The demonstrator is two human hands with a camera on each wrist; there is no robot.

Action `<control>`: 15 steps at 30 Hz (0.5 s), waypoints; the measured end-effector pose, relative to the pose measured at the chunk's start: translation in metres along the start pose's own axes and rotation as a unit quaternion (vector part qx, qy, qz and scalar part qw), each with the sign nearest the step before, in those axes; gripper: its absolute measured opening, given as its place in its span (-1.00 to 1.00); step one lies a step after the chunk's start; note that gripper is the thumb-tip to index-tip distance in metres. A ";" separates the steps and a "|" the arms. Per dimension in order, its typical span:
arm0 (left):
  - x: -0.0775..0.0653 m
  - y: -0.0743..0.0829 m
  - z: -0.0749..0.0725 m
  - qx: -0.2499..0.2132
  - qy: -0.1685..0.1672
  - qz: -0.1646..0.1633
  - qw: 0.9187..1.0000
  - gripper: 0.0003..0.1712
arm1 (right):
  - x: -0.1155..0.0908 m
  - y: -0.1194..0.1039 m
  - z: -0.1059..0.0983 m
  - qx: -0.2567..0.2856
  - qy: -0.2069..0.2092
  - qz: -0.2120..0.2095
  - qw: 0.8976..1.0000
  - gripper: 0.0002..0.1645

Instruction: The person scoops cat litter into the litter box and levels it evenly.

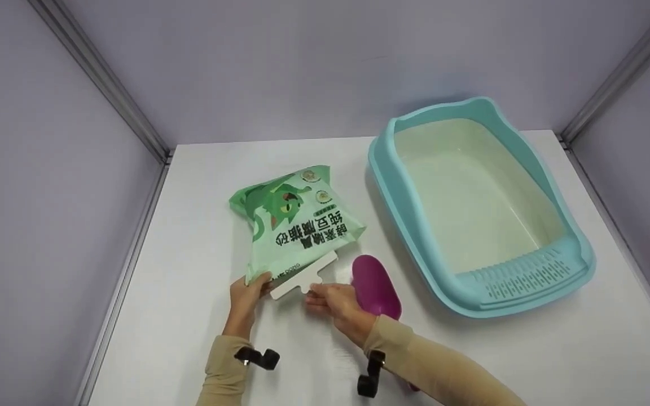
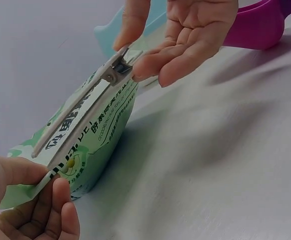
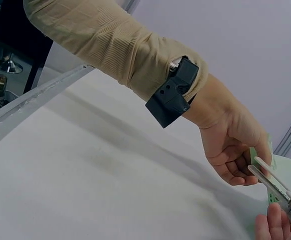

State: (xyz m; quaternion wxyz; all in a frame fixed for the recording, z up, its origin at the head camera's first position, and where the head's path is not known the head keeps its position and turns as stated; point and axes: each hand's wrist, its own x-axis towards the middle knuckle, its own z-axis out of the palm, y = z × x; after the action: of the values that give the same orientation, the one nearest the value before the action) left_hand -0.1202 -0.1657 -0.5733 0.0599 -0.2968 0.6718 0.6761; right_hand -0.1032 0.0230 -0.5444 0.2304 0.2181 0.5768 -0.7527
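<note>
A green and pale mint bag of cat litter (image 1: 297, 225) lies on the table, a cartoon cat on its front. My left hand (image 1: 246, 299) pinches its near left corner between thumb and fingers. In my right hand (image 1: 336, 304) is a wide white bag clip (image 1: 301, 279), pinched by its handle at the bag's near edge. The left wrist view shows the clip (image 2: 78, 115) with its two long bars spread apart along the bag's edge. How far the edge reaches between the bars is hard to tell.
A magenta scoop (image 1: 374, 285) lies just right of my right hand, its handle partly under the forearm. Farther right stands a large light blue litter box (image 1: 409, 197) with a slotted front ledge. Pale walls enclose the white table (image 1: 189, 237) at the back and sides.
</note>
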 end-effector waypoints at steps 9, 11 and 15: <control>0.002 -0.002 0.000 0.005 0.003 0.003 1.000 -0.63 | -0.001 0.005 0.001 -0.040 -0.006 -0.012 0.999 -0.63; 0.002 -0.002 0.000 0.004 0.006 0.002 1.000 -0.65 | -0.001 0.006 0.001 -0.045 -0.009 -0.012 0.999 -0.62; 0.003 -0.003 -0.001 0.002 0.002 0.007 1.000 -0.67 | -0.001 0.009 0.000 -0.049 -0.014 -0.009 0.999 -0.61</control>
State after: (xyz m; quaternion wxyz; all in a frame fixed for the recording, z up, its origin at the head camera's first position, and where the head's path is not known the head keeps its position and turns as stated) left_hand -0.1209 -0.1668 -0.5769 0.0546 -0.2938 0.6754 0.6741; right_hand -0.0974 0.0208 -0.5506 0.2418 0.1910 0.6115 -0.7288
